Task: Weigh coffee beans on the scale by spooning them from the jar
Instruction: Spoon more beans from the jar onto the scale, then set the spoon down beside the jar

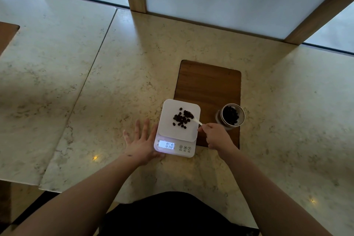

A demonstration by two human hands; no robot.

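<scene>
A white digital scale [168, 124] sits on the marble table with a lit display. A small pile of dark coffee beans [181, 119] lies on its platform. My right hand [216, 137] is shut on a white spoon [197, 121], whose bowl holds beans over the right side of the pile. An open glass jar [232, 115] of beans stands just right of the scale, on a wooden board. My left hand [140, 142] lies flat with fingers spread, its thumb side against the scale's left edge.
The wooden board [208, 82] stretches away behind the scale and jar. A frosted panel in a wooden frame [314, 17] rises at the back. A seam [95, 51] divides the marble table, and its near edge is by my body.
</scene>
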